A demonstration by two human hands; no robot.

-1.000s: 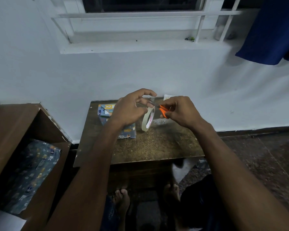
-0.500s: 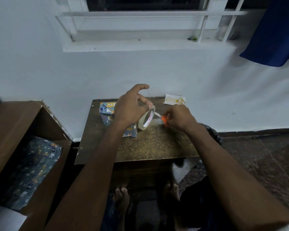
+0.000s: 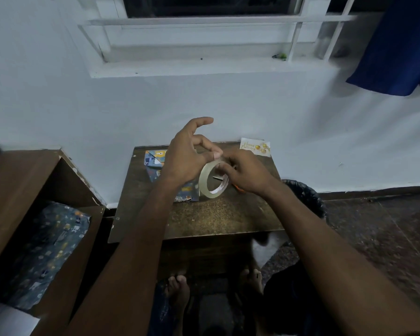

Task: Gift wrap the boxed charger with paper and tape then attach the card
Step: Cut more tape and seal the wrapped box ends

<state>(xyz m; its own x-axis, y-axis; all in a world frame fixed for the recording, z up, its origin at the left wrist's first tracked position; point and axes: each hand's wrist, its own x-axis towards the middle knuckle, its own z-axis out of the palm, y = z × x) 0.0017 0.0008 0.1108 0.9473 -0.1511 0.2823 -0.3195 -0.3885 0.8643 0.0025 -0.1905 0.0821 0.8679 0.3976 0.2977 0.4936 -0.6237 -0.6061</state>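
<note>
A roll of clear tape stands on edge over the small brown table. My left hand pinches the roll's top rim between thumb and a finger, with the index finger raised. My right hand meets it from the right, fingertips on the roll, and holds orange-handled scissors; a blade shows through the roll's hole. The box wrapped in blue patterned paper lies behind my left wrist, partly hidden. A white greeting card lies at the table's far right corner.
A brown wooden cabinet at the left holds spare blue wrapping paper. A black bin stands just right of the table. The white wall rises directly behind the table. Bare feet rest below it.
My right hand has moved left, up against the tape roll, with the scissors now mostly tucked under it. The roll has turned so that its hole faces me.
</note>
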